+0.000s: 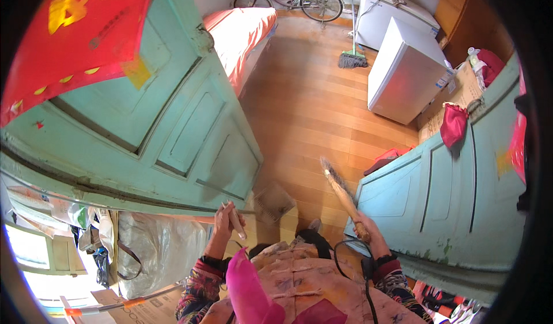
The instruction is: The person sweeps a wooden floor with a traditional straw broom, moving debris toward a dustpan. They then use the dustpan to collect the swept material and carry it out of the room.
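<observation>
My right hand (366, 230) grips the wooden handle of a long brush (343, 194), whose bristled end points away over the wooden floor. The brush lies close beside the lower corner of the right green door. My left hand (224, 222) is closed around a short, pale, stick-like object (237, 223); what it is I cannot tell. That hand is near the bottom edge of the left green door (203, 129). A dark cord (335, 259) loops beside my right wrist.
The right green door (432, 185) has a red pouch (453, 125) hanging on it. Beyond the doorway are a bed (242, 34), a bicycle (298, 0), a broom (353, 58), a white chest freezer (384, 19) and a fridge-like cabinet (406, 73). Plastic-wrapped things (160, 246) stand at lower left.
</observation>
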{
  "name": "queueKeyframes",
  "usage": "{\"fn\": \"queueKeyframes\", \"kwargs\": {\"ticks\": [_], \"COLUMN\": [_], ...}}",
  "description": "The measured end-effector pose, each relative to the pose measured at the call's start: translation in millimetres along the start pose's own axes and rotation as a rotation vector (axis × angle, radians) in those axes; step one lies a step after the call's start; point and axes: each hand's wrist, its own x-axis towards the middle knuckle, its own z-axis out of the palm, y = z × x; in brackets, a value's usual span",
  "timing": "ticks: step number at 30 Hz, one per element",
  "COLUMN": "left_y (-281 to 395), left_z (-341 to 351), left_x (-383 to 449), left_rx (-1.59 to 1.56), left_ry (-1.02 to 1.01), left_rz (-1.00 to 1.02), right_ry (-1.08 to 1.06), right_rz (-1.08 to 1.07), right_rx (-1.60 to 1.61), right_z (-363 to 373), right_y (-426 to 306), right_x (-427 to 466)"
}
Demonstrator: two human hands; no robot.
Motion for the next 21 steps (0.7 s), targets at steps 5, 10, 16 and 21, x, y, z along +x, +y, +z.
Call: {"fn": "queueKeyframes", "kwargs": {"ticks": [5,10,16,21], "left_y": [16,43,78,107], "left_z": [66,121,186,231], "left_x": [41,82,164,232], "left_rx": [-0.051,0.010,-0.032,0.014], "left_ry": [-0.047,-0.048,-0.083,-0.056], "left_rz": [0.051,0.073,-0.003,0.002], "right_ry": [-0.007,0.016,0.037,0.012], "right_rz": [-0.017,-0.011,-0.018,0.056], "right_rx": [-0.027,-0.016,0.006,-0.055], "right_z": [-18,-33,-30,-32], "right_y": [-68,-102,-162,-220], "right_x": [35,64,100,136]}}
